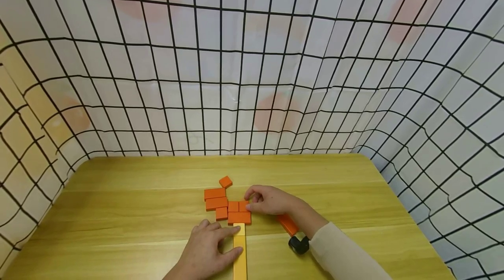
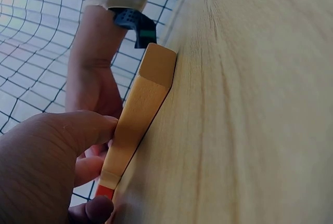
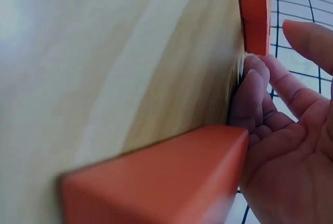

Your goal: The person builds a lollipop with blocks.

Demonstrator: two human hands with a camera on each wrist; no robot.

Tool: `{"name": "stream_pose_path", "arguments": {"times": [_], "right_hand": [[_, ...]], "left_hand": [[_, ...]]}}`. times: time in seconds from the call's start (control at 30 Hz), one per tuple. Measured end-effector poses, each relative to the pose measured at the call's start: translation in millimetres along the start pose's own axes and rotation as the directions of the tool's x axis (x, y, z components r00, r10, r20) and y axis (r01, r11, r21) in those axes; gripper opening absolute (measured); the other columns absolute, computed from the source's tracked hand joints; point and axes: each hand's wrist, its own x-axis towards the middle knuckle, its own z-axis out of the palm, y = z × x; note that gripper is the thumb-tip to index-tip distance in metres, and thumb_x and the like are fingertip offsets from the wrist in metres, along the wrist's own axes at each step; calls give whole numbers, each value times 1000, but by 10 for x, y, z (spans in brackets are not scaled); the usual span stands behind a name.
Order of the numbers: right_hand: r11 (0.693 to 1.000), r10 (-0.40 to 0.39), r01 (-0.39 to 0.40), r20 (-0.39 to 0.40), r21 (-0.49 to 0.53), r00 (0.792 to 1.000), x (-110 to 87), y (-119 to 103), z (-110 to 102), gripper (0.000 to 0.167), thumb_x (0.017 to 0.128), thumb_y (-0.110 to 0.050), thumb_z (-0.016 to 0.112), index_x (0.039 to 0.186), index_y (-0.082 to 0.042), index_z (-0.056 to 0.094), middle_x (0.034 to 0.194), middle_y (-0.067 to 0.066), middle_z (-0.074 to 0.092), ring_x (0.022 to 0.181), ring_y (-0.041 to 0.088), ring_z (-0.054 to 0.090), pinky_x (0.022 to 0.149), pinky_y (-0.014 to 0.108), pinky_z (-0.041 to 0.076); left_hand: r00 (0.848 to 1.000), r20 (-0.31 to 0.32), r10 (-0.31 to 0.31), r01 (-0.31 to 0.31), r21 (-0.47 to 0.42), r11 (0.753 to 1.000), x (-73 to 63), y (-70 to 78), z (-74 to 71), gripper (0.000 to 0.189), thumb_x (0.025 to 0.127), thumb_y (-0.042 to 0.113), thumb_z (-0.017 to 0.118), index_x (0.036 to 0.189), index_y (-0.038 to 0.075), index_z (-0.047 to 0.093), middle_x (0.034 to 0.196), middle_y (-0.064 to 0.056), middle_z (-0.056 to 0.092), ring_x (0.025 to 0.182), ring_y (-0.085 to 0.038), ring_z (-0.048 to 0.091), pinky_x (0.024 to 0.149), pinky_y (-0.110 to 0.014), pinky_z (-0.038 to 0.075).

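In the head view my left hand (image 1: 206, 248) lies beside a row of yellow blocks, its index finger touching the small yellow block (image 1: 242, 231) and its thumb touching the long yellow block (image 1: 240, 267). Directly beyond them, a flat orange block (image 1: 239, 218) lies crosswise, with two small orange blocks (image 1: 233, 206) set side by side behind it. My right hand (image 1: 271, 201) touches the right one of these with the thumb; its other fingers are bent loosely. In the right wrist view the thumb is apart from the orange block (image 3: 256, 18), and nothing is gripped.
Left of the pair lie more orange blocks (image 1: 216, 203), and a small orange block (image 1: 225, 181) sits farther back. Another orange block (image 1: 288, 225) lies under the right forearm, near the black wrist camera (image 1: 298, 245). Black netting (image 1: 220, 83) surrounds the wooden table (image 1: 138, 227).
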Motion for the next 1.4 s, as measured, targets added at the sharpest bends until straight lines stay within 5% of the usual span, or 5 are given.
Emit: {"name": "stream_pose_path", "arguments": {"times": [0.27, 0.77, 1.0, 1.17, 1.4], "right_hand": [[993, 22, -20, -13, 115, 1000, -141, 99, -71, 27, 99, -27, 68, 123, -15, 65, 105, 1, 64, 94, 17, 57, 79, 31, 49], [999, 28, -27, 76, -20, 997, -633, 394, -410, 18, 90, -23, 80, 104, -17, 71, 95, 0, 62, 86, 16, 53, 75, 28, 44], [997, 45, -44, 12, -56, 999, -657, 439, -345, 17, 92, -32, 77, 100, -19, 69, 80, -4, 56, 72, 11, 49, 66, 27, 41], [994, 62, -68, -61, -89, 996, -659, 416, -265, 30, 93, -42, 74, 111, -20, 65, 82, -3, 58, 70, 10, 52, 65, 27, 43], [989, 86, -82, 25, -125, 996, -756, 338, -312, 65, 80, -37, 88, 131, -14, 54, 95, 2, 58, 76, 12, 51, 69, 28, 43]], "left_hand": [[1000, 11, -5, 5, 6, 1000, -1, -2, 11, 42, 86, 62, 72, 120, 37, 76, 98, 12, 73, 76, -2, 38, 70, -27, 30], [1000, -12, 1, -1, 11, 1000, -3, -4, 14, 44, 86, 64, 71, 120, 37, 76, 92, 16, 71, 76, -1, 37, 71, -28, 30], [1000, -15, 8, -7, 11, 1000, -13, -5, 18, 44, 86, 63, 72, 120, 36, 76, 93, 16, 71, 77, -1, 38, 72, -30, 32], [1000, -3, 3, -3, 2, 1000, -9, -8, 17, 44, 85, 64, 72, 121, 37, 75, 96, 14, 73, 76, -1, 37, 72, -29, 31], [1000, -8, 1, -1, 2, 1000, -7, -14, 20, 44, 85, 63, 72, 121, 37, 75, 101, 13, 74, 78, -1, 38, 72, -29, 32]]}}
